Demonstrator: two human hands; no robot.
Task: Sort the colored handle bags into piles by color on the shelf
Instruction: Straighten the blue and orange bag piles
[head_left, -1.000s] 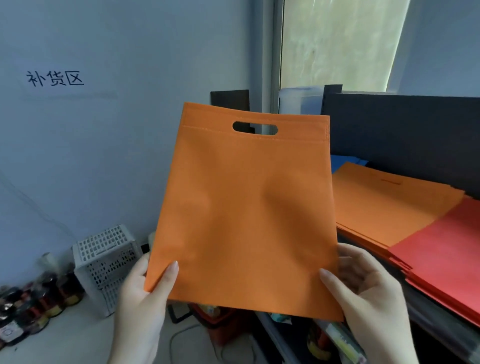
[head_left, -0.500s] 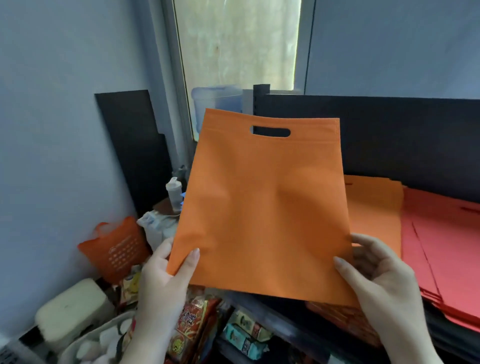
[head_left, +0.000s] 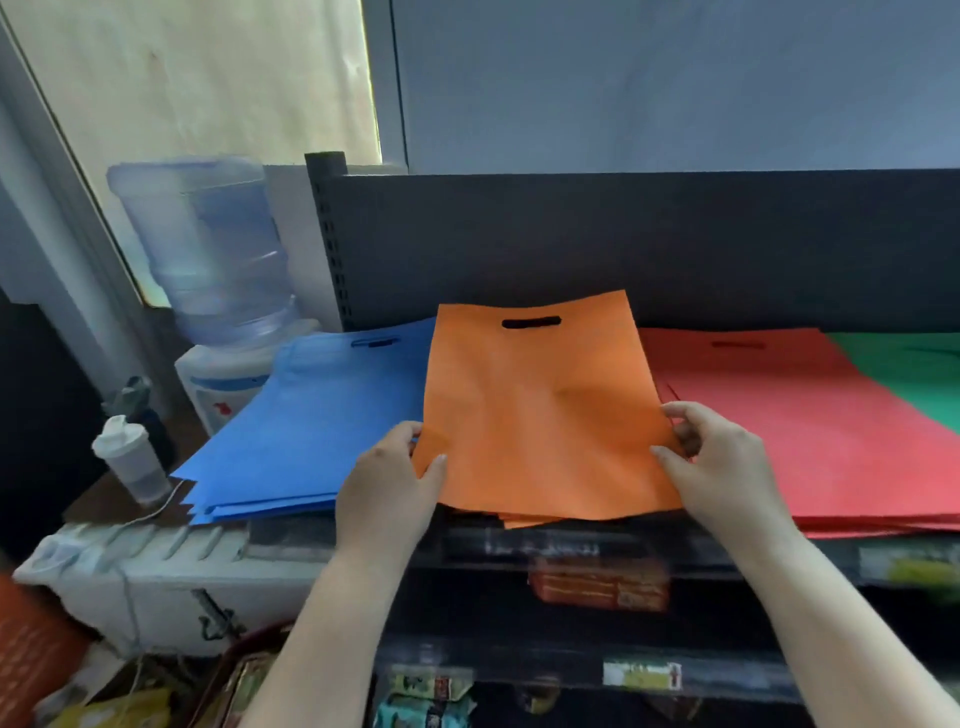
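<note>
Head view, looking down at a dark metal shelf (head_left: 675, 249) with a flat back panel and a perforated upright post at its left. Four piles of flat, matte, non-woven fabric bags lie side by side on it: a blue pile (head_left: 311, 431) at the left, an orange pile (head_left: 524, 519) showing only its near edges, a red pile (head_left: 810, 431), and a green pile (head_left: 914, 374) at the far right edge. Each bag is a thin rectangle with a slot-shaped cut-out handle near its far edge. An orange bag (head_left: 540, 410), slightly creased, lies across the orange pile, between blue and red. The left hand (head_left: 387, 488) pinches its near left corner, thumb on top, fingers curled underneath. The right hand (head_left: 722, 467) pinches its near right edge, thumb on top, fingers bent round the edge. Left of the shelf stands a translucent blue ribbed water jug (head_left: 208, 244) on a white dispenser, with a small white-capped bottle (head_left: 130, 457) nearer.
</note>
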